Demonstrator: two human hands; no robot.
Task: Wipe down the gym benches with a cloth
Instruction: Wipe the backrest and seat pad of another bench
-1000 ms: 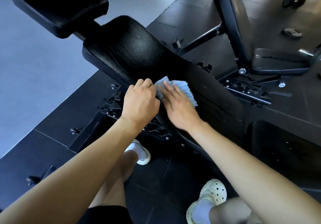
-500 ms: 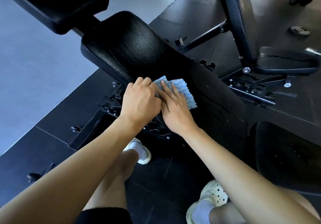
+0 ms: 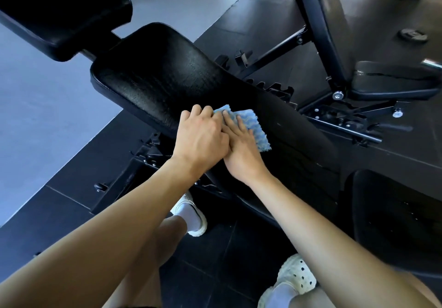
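Observation:
A black padded gym bench (image 3: pixel 153 78) runs from upper left to lower right across the middle of the view. A blue and white cloth (image 3: pixel 253 126) lies on its pad near the near edge. My right hand (image 3: pixel 241 147) presses flat on the cloth with straight fingers. My left hand (image 3: pixel 203 135) sits beside it with curled fingers over the cloth's left end, partly overlapping the right hand. Whether the left fingers grip the cloth is hidden.
A second black pad (image 3: pixel 59 13) stands at the upper left. Another bench (image 3: pixel 387 80) with a steel frame stands at the upper right. Weight plates (image 3: pixel 412 35) lie on the dark rubber floor behind it. My feet in white shoes (image 3: pixel 191 214) stand below the bench.
Both hands and the cloth have slid a little toward the near edge of the pad, and my left hand has closed in over my right hand.

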